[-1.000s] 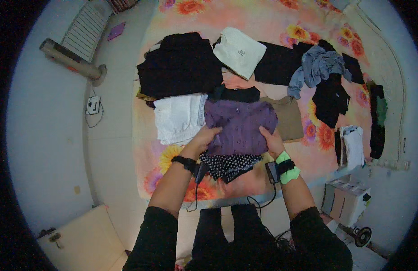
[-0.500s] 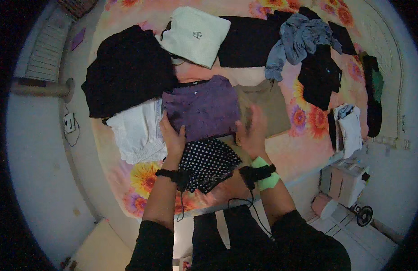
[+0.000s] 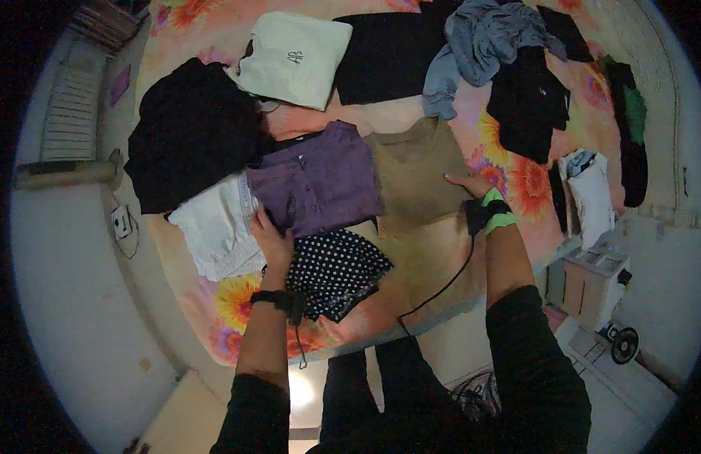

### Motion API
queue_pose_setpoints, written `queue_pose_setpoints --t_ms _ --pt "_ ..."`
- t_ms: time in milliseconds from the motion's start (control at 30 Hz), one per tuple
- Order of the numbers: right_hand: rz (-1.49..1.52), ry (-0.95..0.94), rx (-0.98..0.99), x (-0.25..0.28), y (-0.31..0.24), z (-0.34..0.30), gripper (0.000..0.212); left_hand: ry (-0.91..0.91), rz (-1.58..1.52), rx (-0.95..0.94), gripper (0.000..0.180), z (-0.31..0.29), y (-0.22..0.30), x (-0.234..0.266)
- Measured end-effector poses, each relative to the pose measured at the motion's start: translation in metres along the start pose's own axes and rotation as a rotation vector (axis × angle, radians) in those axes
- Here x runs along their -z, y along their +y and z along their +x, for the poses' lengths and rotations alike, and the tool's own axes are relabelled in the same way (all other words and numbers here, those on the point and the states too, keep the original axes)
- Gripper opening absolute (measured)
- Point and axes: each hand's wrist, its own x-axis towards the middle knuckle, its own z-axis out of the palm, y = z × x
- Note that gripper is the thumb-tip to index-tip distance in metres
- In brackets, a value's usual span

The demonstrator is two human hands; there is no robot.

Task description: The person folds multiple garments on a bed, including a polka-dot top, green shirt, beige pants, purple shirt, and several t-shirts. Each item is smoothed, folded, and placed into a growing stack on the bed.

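Left hand at lower-left edge of folded purple top, center of frame; its thumb and fingers are spread apart, not closed around cloth. Right hand at right edge of folded brown top, right of center; thumb lies out toward the fabric, cannot tell whether the fingers pinch it. Polka-dot garment just below purple top, white garment to its left, black clothes upper left, crumpled gray-blue garment upper right. All on floral bedspread.
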Motion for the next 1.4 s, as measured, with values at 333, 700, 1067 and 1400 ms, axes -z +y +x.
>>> queue_pose_setpoints --t_ms 333,700,1067,1400 --pt "0.077 0.029 0.123 0.029 0.0 -0.015 0.064 -0.025 -0.027 0.049 0.095 0.0 -0.003 -0.001" --pt "-0.617 0.514 0.181 0.07 -0.014 -0.051 0.076 -0.015 -0.047 0.076 0.094 0.002 0.009 0.006" --pt "-0.064 -0.069 0.13 -0.2 -0.066 -0.011 0.056 0.139 -0.232 0.246 0.053 0.011 0.018 0.007" --pt "0.243 -0.323 -0.178 -0.225 -0.057 0.034 0.092 -0.266 -0.311 0.347 0.05 0.037 0.016 0.021"
